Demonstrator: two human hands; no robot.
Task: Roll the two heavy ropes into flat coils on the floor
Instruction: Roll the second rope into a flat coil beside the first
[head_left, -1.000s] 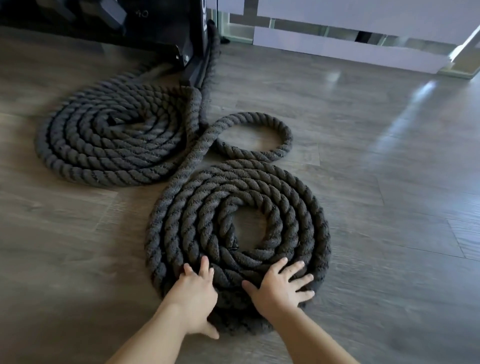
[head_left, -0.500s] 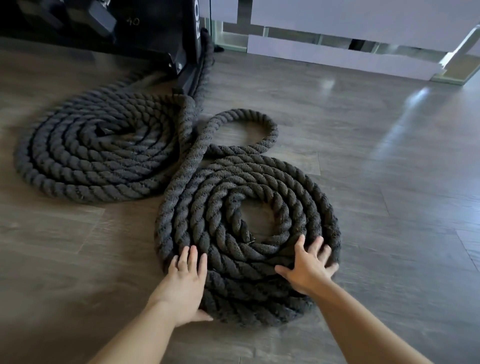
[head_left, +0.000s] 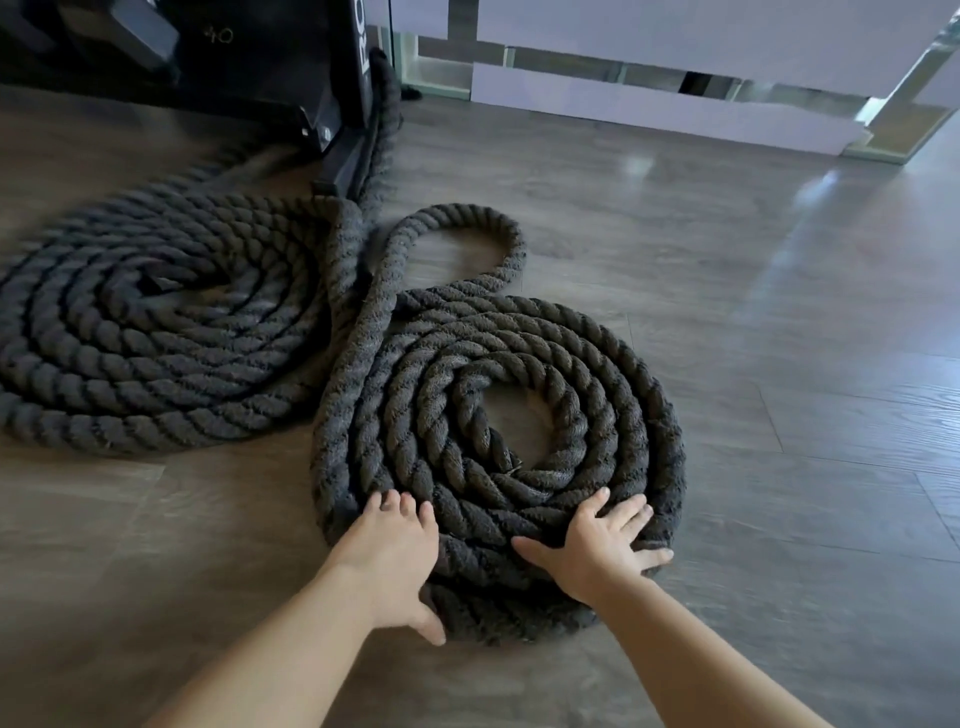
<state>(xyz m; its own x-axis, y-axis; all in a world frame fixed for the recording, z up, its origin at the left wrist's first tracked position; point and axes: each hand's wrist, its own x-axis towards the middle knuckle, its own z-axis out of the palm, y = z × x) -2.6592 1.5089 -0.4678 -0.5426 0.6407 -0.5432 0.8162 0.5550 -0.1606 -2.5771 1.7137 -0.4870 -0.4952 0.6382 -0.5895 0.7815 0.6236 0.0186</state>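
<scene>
Two thick black twisted ropes lie on the wooden floor. The left coil (head_left: 156, 338) is flat and wound tight. The right coil (head_left: 519, 374) lies just in front of me, with a bare gap at its centre and a loose loop (head_left: 467, 218) of slack rope sticking out beyond it. My left hand (head_left: 389, 556) rests flat on the near left edge of the right coil, thumb under the outer turn. My right hand (head_left: 597, 545) presses flat on the near right edge, fingers spread. Neither hand closes around the rope.
Both ropes run back to a black metal rack base (head_left: 343, 145) at the far left. A low white wall panel (head_left: 649, 104) crosses the back. Bare wooden floor (head_left: 779, 364) stretches to the right of the coils.
The right hand has slid left along the near rim of the right coil. The left hand stays on the near left edge. The view has shifted slightly.
</scene>
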